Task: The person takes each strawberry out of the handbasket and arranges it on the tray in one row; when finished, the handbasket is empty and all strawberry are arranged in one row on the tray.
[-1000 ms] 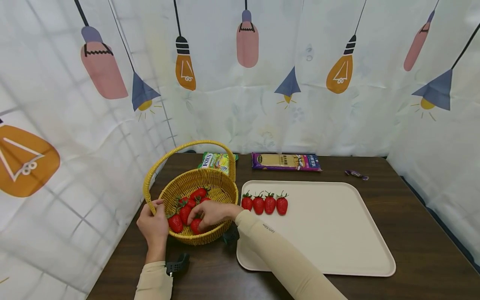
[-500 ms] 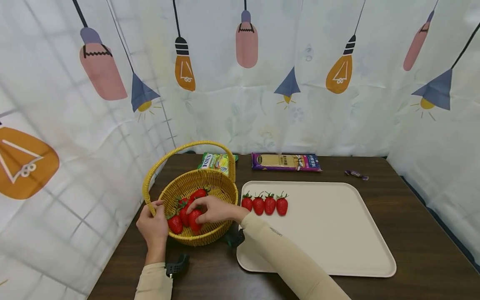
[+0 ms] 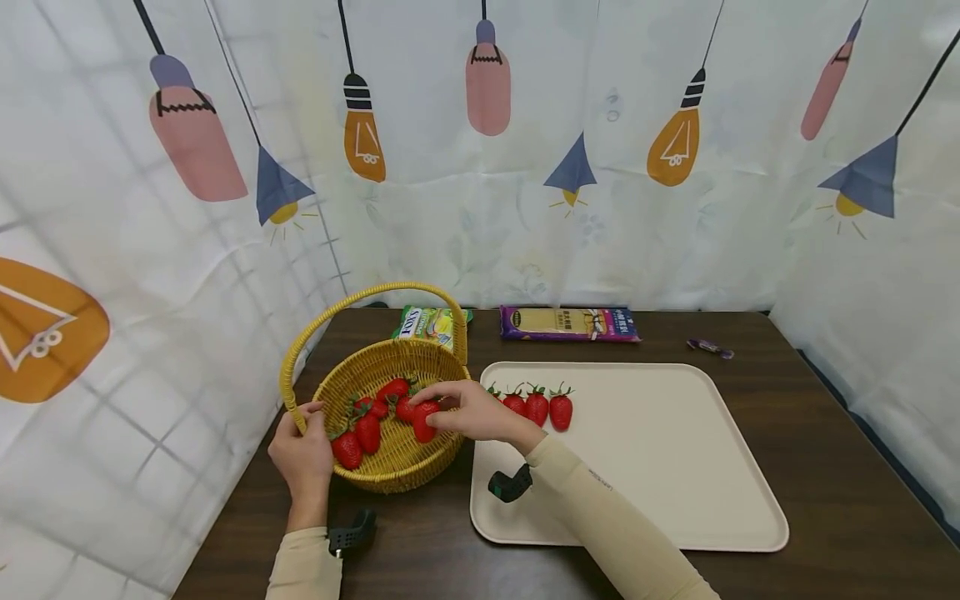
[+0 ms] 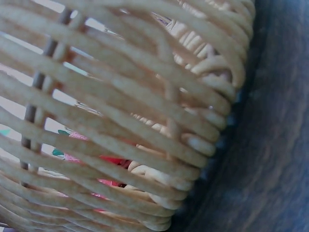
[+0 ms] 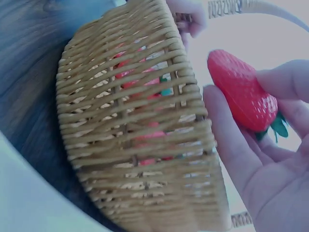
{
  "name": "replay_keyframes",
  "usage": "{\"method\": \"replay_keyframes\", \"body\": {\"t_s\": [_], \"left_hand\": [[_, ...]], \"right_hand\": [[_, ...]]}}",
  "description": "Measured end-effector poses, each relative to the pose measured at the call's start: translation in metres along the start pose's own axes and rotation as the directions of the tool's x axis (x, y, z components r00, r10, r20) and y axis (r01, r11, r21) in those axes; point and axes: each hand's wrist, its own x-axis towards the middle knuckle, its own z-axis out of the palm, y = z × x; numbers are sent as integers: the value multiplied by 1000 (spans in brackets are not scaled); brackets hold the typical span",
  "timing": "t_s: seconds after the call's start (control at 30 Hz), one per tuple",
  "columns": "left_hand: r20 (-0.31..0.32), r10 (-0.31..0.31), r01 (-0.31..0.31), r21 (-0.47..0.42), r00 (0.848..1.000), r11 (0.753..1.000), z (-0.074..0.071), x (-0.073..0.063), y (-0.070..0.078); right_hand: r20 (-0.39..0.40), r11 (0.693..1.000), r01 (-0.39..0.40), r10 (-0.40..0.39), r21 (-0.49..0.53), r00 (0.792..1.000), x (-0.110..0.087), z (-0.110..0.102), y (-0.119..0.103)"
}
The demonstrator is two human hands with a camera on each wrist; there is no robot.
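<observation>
A strawberry [image 3: 425, 421] is pinched between the thumb and fingers of my right hand [image 3: 480, 412], over the right part of a yellow woven basket [image 3: 397, 481]. The right wrist view shows the held strawberry [image 5: 241, 89] beside the basket's rim, its green leaves toward the palm. My left hand [image 3: 302, 454] grips the basket at the left, where the handle meets the rim. Several more strawberries [image 3: 367, 433] lie inside the basket. In the left wrist view, the basket's weave [image 4: 111, 106] fills most of the picture and the hand is out of sight.
Right of the basket lies a cream tray [image 3: 637, 467] with a row of strawberries [image 3: 560, 411] along its upper left; my right hand partly covers the row. Behind stand a green packet [image 3: 427, 325], a purple packet [image 3: 570, 323] and a small wrapped sweet [image 3: 709, 348].
My right hand has lifted a strawberry from the basket's bottom and moved it right, toward the rim. My left hand keeps its grip on the basket.
</observation>
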Motion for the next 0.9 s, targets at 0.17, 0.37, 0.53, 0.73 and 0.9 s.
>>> {"method": "replay_keyframes", "body": {"t_s": [0.17, 0.37, 0.53, 0.73, 0.9], "left_hand": [[1, 8, -8, -4, 1000, 1000, -1, -1, -1], [-12, 16, -16, -6, 1000, 1000, -2, 1, -1], [-4, 31, -31, 0, 1000, 1000, -2, 0, 0], [-8, 27, -27, 1, 1000, 1000, -2, 0, 1], [-12, 29, -29, -10, 1000, 1000, -2, 1, 2]], "right_hand": [[-69, 1000, -24, 25, 16, 997, -18, -6, 2], [-125, 998, -34, 39, 44, 991, -40, -14, 6], [-200, 997, -57, 65, 44, 978, -58, -27, 17], [-245, 995, -93, 97, 28, 965, -73, -45, 29], [-320, 991, -133, 124, -6, 939, -81, -59, 33]]}}
